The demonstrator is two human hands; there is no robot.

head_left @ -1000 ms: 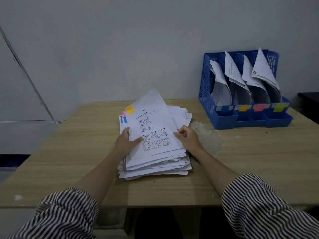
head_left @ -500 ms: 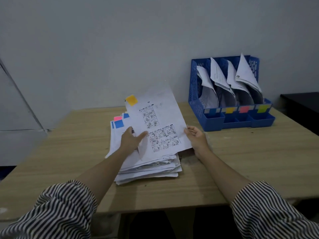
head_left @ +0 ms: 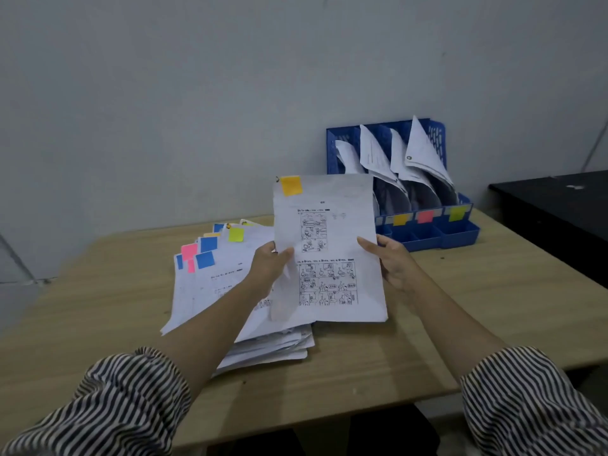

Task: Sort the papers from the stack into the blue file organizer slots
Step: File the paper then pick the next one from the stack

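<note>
While the raised sheet (head_left: 329, 248) fills the middle of the view, it hides the front left corner of the blue file organizer (head_left: 441, 232) and the label on its leftmost slot, so that label's colour cannot be told. The comic panels printed on the sheet are plain enough, but the lines of text above them are too small to read. An orange sticky tab (head_left: 291, 185) sits at its top left corner. The left hand (head_left: 269, 269) grips the sheet's left edge, thumb on the printed face and the fingers out of sight behind the paper. The right hand (head_left: 393, 263) holds the right edge, thumb at the margin, fingers tucked behind where they cannot be seen. Both forearms reach forward from striped sleeves (head_left: 131, 399), which the bottom of the view cuts off. The sheet is held upright in the air, above the near right part of the stack of papers (head_left: 210, 291), which lies fanned out on the desk (head_left: 460, 307) with blue, pink and yellow-green tabs showing along its far left edge. The left forearm covers part of the stack's top page. Behind, the organizer stands against the wall at the desk's far right, curled papers leaning in its slots, with yellow, pink and yellow-green labels on its front. A dark surface (head_left: 559, 205) is cut off at the right edge.
</note>
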